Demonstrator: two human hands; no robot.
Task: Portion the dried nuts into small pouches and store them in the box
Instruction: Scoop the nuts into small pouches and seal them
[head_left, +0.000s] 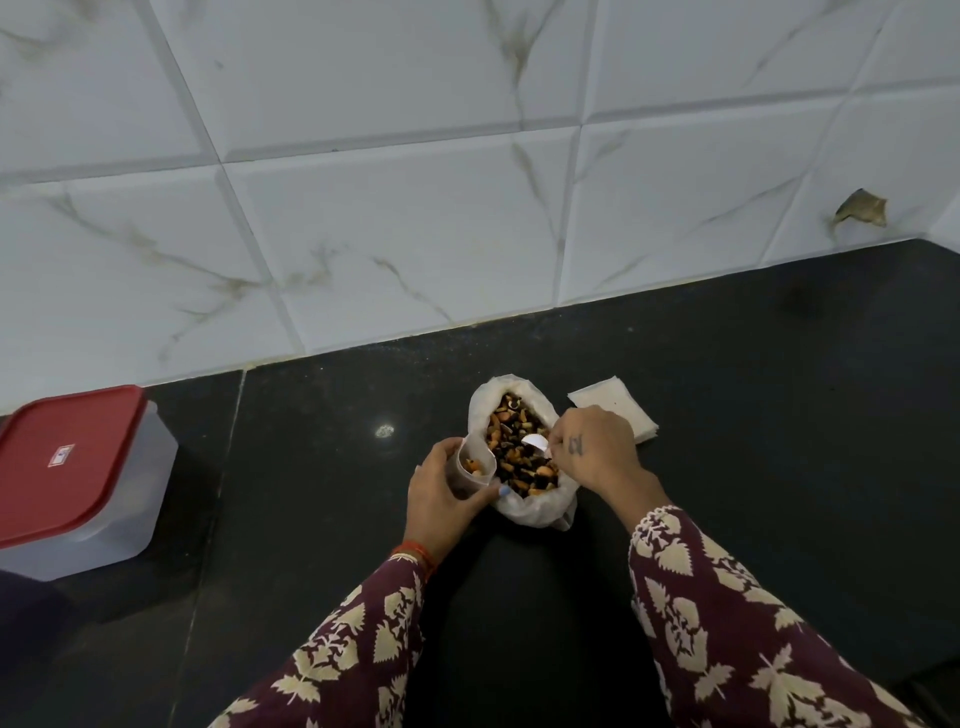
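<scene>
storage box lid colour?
Red, on the translucent storage box, with a small label on its lid. Head view, far left of the counter.

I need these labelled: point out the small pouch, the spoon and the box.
small pouch (470, 466), head view, on its open mouth.
spoon (536, 443), head view, on its white bowl.
box (70, 457), head view, on its red lid.

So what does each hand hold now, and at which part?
The left hand grips the small clear plastic pouch around its side. The right hand pinches the white spoon by its handle, above the open bag of nuts.
</scene>
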